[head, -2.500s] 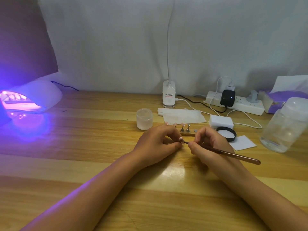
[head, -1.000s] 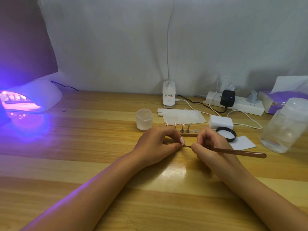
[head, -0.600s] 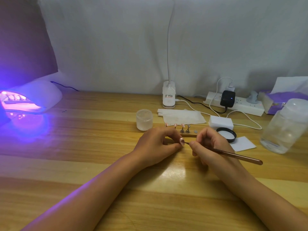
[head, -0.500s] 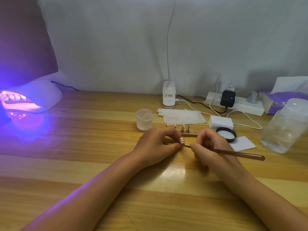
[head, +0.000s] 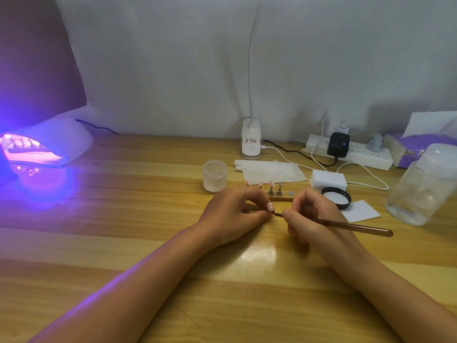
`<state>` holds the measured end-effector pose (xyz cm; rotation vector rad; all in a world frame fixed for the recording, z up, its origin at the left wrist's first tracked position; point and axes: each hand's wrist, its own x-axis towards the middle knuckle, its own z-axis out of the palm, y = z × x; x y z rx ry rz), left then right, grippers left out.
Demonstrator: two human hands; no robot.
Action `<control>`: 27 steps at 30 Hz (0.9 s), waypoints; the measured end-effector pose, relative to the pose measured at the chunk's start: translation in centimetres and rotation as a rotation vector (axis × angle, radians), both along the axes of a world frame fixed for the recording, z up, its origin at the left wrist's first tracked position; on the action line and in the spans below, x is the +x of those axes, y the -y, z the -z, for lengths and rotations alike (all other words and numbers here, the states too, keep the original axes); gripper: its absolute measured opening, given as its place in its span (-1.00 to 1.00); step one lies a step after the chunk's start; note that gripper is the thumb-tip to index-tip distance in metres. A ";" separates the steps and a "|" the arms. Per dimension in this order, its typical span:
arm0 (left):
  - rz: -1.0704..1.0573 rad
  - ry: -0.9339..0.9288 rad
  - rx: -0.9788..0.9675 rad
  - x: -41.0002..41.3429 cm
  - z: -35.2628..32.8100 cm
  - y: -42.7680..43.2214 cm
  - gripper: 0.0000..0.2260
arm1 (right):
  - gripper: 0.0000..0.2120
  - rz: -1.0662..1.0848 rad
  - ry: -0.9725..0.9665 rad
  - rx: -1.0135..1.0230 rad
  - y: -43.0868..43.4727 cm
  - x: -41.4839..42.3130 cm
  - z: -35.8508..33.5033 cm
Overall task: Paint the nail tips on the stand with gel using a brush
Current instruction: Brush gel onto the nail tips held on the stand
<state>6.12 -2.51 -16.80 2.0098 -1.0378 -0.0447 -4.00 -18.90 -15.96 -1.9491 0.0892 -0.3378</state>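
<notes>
Nearest me, both forearms are lying on the wooden table (head: 103, 219), prob for steadiness w/ such fine work.

My left hand (head: 232, 214) is curling in, thumb and fingers pinching one nail tip (head: 270, 207) up off the table, pink face turned toward the right hand so the brush can get at it. Can't tell if it's still on its little holder; fingers are hiding that.

My right hand (head: 311, 214) is pinching the brush (head: 346, 225) near its front end like a pen, handle trailing off to the right. The bristle end is sitting at the lower edge of that tip, touching or just shy, too small to call.

Just behind the hands, the stand (head: 280, 198) is lying on the table w/ three more pink tips in a row on top, plus one bare holder and an empty spot, which I'm guessing is where the held tip goes back.

Beside it: frosted jar (head: 214, 175) to the left, black lid (head: 336, 197) and white block (head: 327, 179) to the right, all w/in easy reach.

Farther back, lamp base (head: 251, 142) and power strip (head: 351, 154) along the wall, big clear jar (head: 422, 186) far right. Far left, the curing lamp (head: 49, 144) is glowing purple, racks of tips apparently inside.

I'm judging the job as mid-way: one tip being painted, row waiting.
</notes>
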 end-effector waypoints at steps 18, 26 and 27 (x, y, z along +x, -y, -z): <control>-0.014 0.061 -0.021 0.1 0.2 -0.1 -0.94 | -0.87 0.026 0.036 -0.057 0.2 0.3 0.3; -0.019 0.042 -0.010 0.0 0.1 -0.1 -0.93 | -0.88 0.030 0.022 -0.087 0.1 0.1 0.2; -0.017 0.041 -0.010 0.0 0.1 -0.1 -0.93 | -0.88 0.024 0.016 -0.089 0.1 0.1 0.1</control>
